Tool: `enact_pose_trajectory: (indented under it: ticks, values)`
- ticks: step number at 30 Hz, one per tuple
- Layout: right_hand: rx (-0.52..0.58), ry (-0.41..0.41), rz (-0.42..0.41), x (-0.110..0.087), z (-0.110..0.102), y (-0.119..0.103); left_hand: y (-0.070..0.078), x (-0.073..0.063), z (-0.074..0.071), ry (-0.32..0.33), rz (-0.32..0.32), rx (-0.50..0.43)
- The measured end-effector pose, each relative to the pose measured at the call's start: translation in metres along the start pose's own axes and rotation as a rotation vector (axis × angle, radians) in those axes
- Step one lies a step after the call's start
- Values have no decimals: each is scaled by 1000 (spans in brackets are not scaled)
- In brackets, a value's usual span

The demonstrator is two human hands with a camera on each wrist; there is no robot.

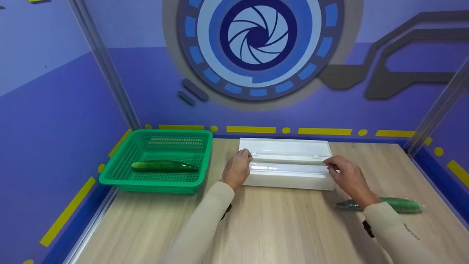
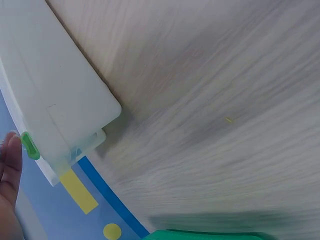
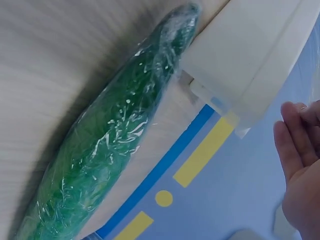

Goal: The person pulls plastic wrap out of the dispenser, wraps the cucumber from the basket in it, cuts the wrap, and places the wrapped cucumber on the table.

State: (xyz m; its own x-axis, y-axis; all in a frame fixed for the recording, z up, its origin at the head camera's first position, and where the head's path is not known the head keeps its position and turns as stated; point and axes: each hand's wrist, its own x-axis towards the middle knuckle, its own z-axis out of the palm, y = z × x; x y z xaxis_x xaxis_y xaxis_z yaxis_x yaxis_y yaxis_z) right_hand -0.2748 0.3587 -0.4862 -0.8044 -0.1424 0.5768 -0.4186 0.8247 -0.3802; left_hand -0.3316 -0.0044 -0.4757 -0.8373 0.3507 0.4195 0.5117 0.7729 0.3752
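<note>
A white cling film dispenser [image 1: 289, 181] lies with its lid [image 1: 285, 147] raised at the back, clear cling film [image 1: 285, 167] across its opening. My left hand [image 1: 237, 169] pinches the film at the left end of the box. At the right end, my right hand [image 1: 348, 178] pinches the film's other corner between thumb and fingers. In the left wrist view, my left fingertips [image 2: 12, 150] are beside a small green tab [image 2: 30, 146] on the box. A film-wrapped cucumber [image 3: 107, 135] lies by my right wrist, partly hidden by it in the head view.
To the left stands a green plastic basket [image 1: 157, 189] with an unwrapped cucumber [image 1: 163, 166] inside. The wooden table [image 1: 278, 227] ends at a purple-blue wall [image 1: 146, 91] close behind the dispenser, with side walls left and right.
</note>
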Motion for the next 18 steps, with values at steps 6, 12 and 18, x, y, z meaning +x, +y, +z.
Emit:
enact_pose_trajectory:
  ticks: [6, 12, 18]
  values:
    - [54, 1, 23, -2, -1, 3, -1, -2, 0, 15, -4, 6]
    - [56, -12, -13, -8, -2, 4, -1, -4, -1, 20, 14, 64]
    - [61, -61, 19, -8, -4, 1, -1, -5, -3, 2, 21, 128]
